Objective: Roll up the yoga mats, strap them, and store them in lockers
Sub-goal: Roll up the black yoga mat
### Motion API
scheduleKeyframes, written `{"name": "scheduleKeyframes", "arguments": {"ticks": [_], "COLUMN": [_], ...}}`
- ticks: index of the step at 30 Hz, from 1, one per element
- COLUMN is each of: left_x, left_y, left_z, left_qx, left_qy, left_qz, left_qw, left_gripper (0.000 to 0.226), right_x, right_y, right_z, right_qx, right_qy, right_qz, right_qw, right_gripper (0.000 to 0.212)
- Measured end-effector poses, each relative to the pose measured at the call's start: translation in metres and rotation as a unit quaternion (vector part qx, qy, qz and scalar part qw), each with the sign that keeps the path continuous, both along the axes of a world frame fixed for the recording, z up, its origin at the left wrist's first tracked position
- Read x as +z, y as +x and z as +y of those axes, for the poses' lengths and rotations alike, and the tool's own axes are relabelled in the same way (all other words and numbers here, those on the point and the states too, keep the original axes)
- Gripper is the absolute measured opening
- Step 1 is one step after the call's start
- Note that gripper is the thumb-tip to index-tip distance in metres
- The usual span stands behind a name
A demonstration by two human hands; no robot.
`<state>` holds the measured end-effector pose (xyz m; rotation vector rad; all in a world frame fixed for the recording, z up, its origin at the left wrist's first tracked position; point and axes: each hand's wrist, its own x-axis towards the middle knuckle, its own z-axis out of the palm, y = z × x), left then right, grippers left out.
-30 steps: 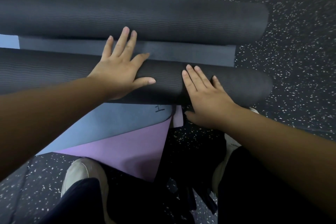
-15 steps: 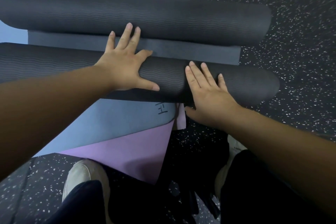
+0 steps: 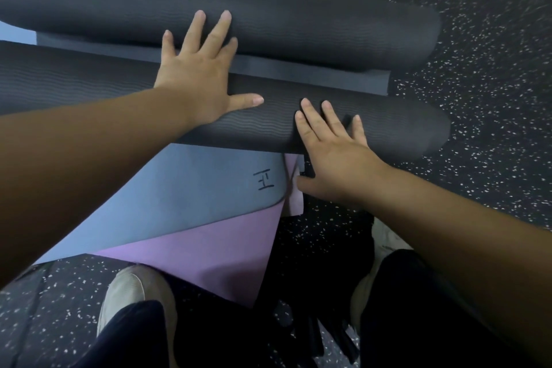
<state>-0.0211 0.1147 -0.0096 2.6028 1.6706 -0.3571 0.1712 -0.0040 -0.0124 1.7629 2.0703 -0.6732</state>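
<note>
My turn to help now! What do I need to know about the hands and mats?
Left hand: flat and open, palm on the near roll, fingertips reaching the far roll.
Right hand: flat and open, pressing the near roll.
Both dark rolls lie side by side, with a flat grey strip showing between them. A blue mat and a purple mat lie flat underneath.
Done: near roll almost wound.
Left: finish rolling, strap, roll the flat mats, store everything in lockers.

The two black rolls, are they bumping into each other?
Apart. The head view shows a strip of flat grey mat lying between the near roll and the far roll along their whole visible length.
</note>
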Motion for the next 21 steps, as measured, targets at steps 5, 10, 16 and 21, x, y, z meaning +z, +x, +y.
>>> {"name": "scheduleKeyframes", "arguments": {"ticks": [5,10,16,21], "left_x": [0.001,-0.004,-0.006,-0.008], "left_y": [0.007,-0.003,-0.009,-0.015], "left_z": [0.0,0.002,-0.004,-0.007], "left_qx": [0.025,0.029,0.01,-0.052], "left_qy": [0.065,0.011,-0.014,-0.001], "left_qz": [0.018,-0.02,-0.001,0.048], "left_qw": [0.997,0.999,1.0,0.998], "left_gripper": [0.102,0.092,0.09,0.107], "right_x": [0.0,0.003,0.001,0.0], "right_y": [0.0,0.001,0.002,0.004], "right_z": [0.007,0.011,0.015,0.025], "right_qx": [-0.016,-0.033,-0.051,-0.053], "right_qy": [-0.001,0.011,0.063,0.05], "right_qz": [-0.001,0.003,-0.011,-0.022], "right_qw": [1.0,0.999,0.997,0.997], "right_gripper": [0.098,0.092,0.088,0.088]}}
